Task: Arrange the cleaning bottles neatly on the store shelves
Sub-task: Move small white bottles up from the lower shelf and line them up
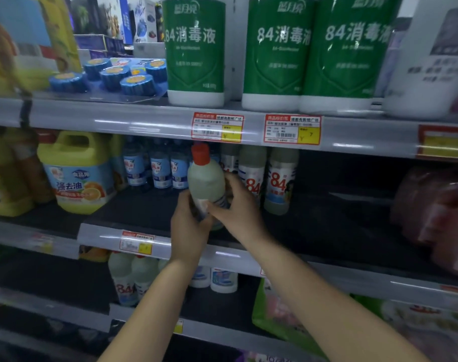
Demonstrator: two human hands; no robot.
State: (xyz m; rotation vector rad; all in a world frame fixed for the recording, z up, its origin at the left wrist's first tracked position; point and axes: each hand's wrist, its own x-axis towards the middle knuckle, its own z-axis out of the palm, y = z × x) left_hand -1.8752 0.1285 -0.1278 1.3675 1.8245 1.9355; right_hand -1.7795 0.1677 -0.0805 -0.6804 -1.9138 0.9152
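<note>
A pale bottle with a red cap [205,178] is held upright just above the front of the middle shelf [144,212]. My left hand [190,226] grips its lower body from the left. My right hand [238,202] pinches its lower part from the right. Behind it stand white "84" bottles [280,184] and a row of blue-labelled bottles [158,171]. On the shelf below stand more "84" bottles [126,278].
Large green disinfectant jugs [277,53] stand on the top shelf, with blue round blocks [113,77] to their left. A yellow detergent jug [79,173] sits left on the middle shelf, pink packs [436,212] right. The dark shelf surface shows bare between the "84" bottles and the pink packs.
</note>
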